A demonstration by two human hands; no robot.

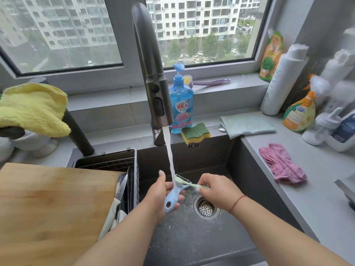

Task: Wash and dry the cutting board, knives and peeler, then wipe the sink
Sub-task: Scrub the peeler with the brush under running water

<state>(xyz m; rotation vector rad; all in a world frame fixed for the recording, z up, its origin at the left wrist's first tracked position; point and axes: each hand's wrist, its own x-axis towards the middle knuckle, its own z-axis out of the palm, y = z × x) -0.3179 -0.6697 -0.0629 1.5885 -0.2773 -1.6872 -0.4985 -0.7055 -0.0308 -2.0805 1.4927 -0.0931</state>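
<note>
Over the dark sink [249, 179], my left hand [163, 191] grips a light blue peeler [172, 200] by its handle, the head up under running water from the tap [153, 83]. My right hand [217, 189] holds a small pale green brush [192, 184] against the peeler's head. The wooden cutting board [51, 212] lies at the left. Knives [120, 191] with white handles stand in the wire basket [123, 162] beside it.
A sponge [195, 132] and blue soap bottle [180, 104] sit behind the sink. A pink cloth [282, 166] and pale green cloth [247, 124] lie on the right counter, bottles [299, 112] beyond. A yellow cloth [32, 108] hangs at left. The drain [206, 208] is below my hands.
</note>
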